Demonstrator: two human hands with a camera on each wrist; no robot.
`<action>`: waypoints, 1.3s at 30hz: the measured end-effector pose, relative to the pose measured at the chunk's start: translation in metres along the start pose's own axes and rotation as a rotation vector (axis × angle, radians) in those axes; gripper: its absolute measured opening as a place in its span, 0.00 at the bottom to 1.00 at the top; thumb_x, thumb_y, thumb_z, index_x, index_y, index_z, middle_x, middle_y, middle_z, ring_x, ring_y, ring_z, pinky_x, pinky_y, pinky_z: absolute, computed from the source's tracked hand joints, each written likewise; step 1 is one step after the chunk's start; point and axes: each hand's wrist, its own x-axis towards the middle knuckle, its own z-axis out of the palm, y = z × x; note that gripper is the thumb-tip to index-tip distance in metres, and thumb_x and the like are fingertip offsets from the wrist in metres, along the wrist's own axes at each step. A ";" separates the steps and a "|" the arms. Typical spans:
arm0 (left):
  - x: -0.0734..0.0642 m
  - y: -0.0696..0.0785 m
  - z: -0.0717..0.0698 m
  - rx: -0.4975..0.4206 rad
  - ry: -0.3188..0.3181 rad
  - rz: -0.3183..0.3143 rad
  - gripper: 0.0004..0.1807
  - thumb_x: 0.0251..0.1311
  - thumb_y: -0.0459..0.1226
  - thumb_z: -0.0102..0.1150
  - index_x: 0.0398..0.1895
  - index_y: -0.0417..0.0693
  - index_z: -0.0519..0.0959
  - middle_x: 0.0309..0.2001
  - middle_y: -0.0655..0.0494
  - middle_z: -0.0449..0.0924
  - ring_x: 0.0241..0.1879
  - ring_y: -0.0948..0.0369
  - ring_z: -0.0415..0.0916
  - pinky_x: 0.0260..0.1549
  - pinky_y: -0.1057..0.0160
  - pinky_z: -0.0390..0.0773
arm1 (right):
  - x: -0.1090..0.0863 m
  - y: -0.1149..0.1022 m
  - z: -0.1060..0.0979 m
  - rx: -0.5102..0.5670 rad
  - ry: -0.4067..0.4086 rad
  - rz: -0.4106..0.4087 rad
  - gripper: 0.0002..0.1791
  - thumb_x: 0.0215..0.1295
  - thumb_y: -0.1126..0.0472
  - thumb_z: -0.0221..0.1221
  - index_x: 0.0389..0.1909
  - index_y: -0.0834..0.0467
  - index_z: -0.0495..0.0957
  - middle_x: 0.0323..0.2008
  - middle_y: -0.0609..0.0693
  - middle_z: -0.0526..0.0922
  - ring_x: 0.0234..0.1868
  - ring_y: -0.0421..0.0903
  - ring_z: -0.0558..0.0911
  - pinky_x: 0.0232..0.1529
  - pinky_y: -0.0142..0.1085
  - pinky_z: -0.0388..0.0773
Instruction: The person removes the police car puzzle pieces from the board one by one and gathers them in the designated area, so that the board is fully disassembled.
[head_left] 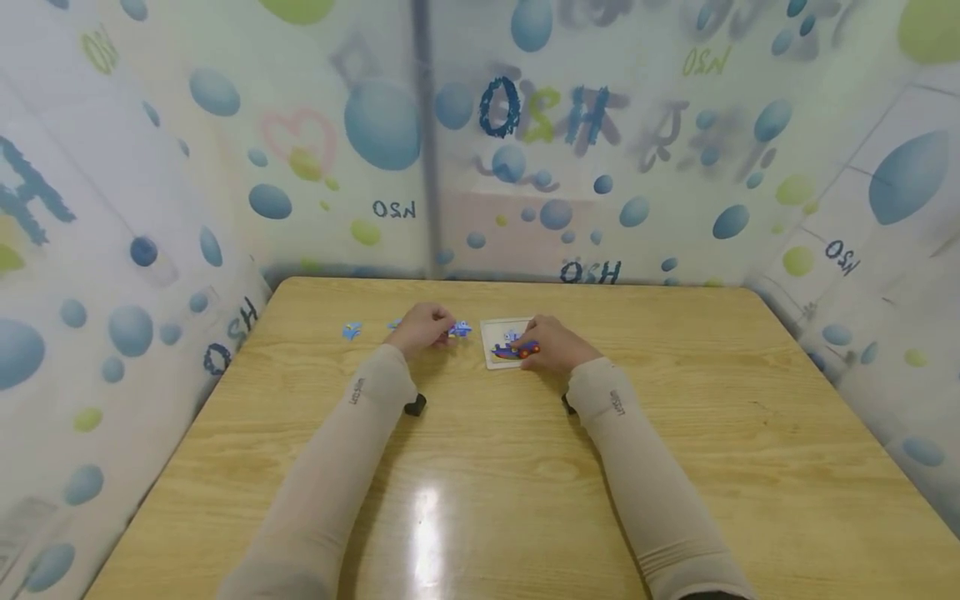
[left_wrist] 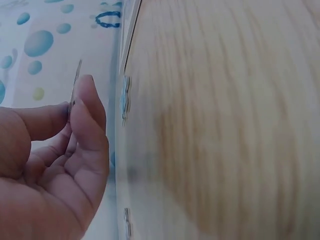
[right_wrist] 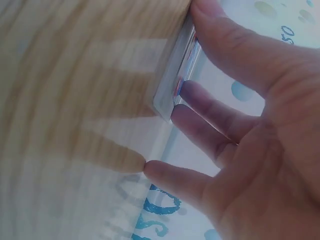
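1. The left hand (head_left: pixel 422 327) is at nine o'clock from the tray (head_left: pixel 485 343), its thumb and fingers pinching a thin piece (left_wrist: pixel 76 75) above the bench (head_left: pixel 487 467).
2. That piece shows edge-on from the left wrist, so I cannot fairly tell what is printed on it.
3. The tray, pale and flat with a colourful picture (head_left: pixel 506 352), lies at twelve o'clock from the person.
4. The right hand (head_left: pixel 557 343) is at three o'clock from the tray, its visible fingers fairly straight; two touch the tray's edge, while the little finger touches the bench.
5. A blue piece (head_left: pixel 461 329) shows at nine o'clock, between tray and left hand.
6. Farther along nine o'clock lies a light-blue piece (head_left: pixel 352 332).
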 end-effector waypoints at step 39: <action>-0.023 -0.022 -0.036 -0.092 -0.010 -0.025 0.14 0.78 0.33 0.48 0.57 0.31 0.72 0.51 0.39 0.76 0.41 0.54 0.84 0.43 0.61 0.85 | -0.005 0.007 -0.002 0.009 -0.052 0.117 0.46 0.69 0.55 0.65 0.78 0.66 0.52 0.76 0.64 0.58 0.76 0.64 0.57 0.76 0.53 0.52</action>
